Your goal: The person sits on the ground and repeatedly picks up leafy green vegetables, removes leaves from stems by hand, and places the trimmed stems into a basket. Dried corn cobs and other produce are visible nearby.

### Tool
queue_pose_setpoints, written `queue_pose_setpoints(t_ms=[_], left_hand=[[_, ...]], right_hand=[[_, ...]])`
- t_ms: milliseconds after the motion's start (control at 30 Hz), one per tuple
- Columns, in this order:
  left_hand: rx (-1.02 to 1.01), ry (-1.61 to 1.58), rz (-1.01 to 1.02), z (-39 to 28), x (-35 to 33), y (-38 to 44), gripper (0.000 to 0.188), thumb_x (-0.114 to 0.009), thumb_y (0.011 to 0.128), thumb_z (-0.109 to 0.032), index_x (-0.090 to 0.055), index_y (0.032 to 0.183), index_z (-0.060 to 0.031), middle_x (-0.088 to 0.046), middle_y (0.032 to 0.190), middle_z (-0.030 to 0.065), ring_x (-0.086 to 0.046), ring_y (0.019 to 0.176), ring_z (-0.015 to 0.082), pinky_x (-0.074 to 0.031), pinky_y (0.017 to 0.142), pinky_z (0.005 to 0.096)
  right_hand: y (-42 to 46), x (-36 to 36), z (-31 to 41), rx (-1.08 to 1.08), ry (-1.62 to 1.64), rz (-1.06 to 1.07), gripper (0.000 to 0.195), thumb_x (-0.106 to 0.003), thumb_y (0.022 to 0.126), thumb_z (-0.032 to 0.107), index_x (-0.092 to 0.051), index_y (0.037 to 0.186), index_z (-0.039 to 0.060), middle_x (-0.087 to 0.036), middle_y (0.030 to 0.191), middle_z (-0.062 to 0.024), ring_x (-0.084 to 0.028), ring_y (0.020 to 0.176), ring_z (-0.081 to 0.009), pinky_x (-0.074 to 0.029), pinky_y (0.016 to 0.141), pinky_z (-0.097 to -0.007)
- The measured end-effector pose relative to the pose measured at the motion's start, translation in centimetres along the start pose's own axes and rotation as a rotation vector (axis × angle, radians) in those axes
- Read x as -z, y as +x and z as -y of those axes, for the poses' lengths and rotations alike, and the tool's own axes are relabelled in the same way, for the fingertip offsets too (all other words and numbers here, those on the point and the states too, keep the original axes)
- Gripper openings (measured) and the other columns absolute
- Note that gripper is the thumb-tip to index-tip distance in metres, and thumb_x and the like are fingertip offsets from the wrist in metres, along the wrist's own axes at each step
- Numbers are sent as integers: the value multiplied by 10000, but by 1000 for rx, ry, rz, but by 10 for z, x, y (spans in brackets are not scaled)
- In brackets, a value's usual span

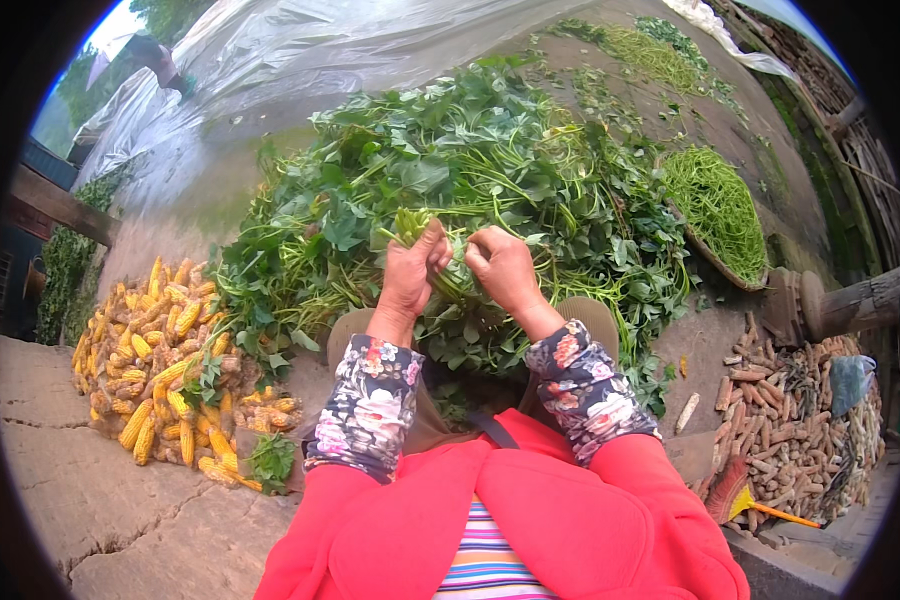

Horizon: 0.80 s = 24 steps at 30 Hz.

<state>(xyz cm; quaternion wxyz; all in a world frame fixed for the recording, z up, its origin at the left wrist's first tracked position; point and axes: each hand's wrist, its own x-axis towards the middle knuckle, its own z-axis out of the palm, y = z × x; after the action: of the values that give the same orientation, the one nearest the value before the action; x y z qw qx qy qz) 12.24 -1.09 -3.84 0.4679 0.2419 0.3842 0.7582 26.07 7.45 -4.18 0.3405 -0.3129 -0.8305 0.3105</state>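
Note:
My left hand [414, 274] is closed around a bundle of cut green stems [411, 223], whose ends stick up past the thumb. Close to its right, my right hand [504, 271] has its fingers curled in. Whether a thin stem is pinched in those fingers is hidden. Both hands are above a large heap of leafy green vines [420, 157], apparently sweet potato vines, which spreads in front of my knees.
Yellow corn cobs [157, 352] are piled at left. A shallow basket of thin green stems [716, 210] sits at right, near a wooden post [862, 304]. Below it lie stripped cobs [784, 427] and a broom [742, 499]. Plastic sheeting [285, 52] covers ground behind.

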Motion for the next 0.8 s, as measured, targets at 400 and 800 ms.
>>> queue_pose_setpoints(t_ms=[400,800], left_hand=[[-96,-242,-40,-36,36,-3,223,-653,1006,-259,-564,876,-100,-381,652,-43,-405,600,102,-304,539,234],[-81,-196,-38,-36,34,-7,235,-653,1002,-273,-579,873,-90,-393,651,-42,-418,601,107,-303,540,233]], right_hand=[[15,36,-42,-150,384,-53,194,-559,992,167,-681,984,18,-657,864,-61,-608,761,-119,-481,658,-264],[-13,2,14,48,187,329,194,-639,911,189,-717,1006,39,-699,858,-193,-689,798,-368,-541,723,-424]])
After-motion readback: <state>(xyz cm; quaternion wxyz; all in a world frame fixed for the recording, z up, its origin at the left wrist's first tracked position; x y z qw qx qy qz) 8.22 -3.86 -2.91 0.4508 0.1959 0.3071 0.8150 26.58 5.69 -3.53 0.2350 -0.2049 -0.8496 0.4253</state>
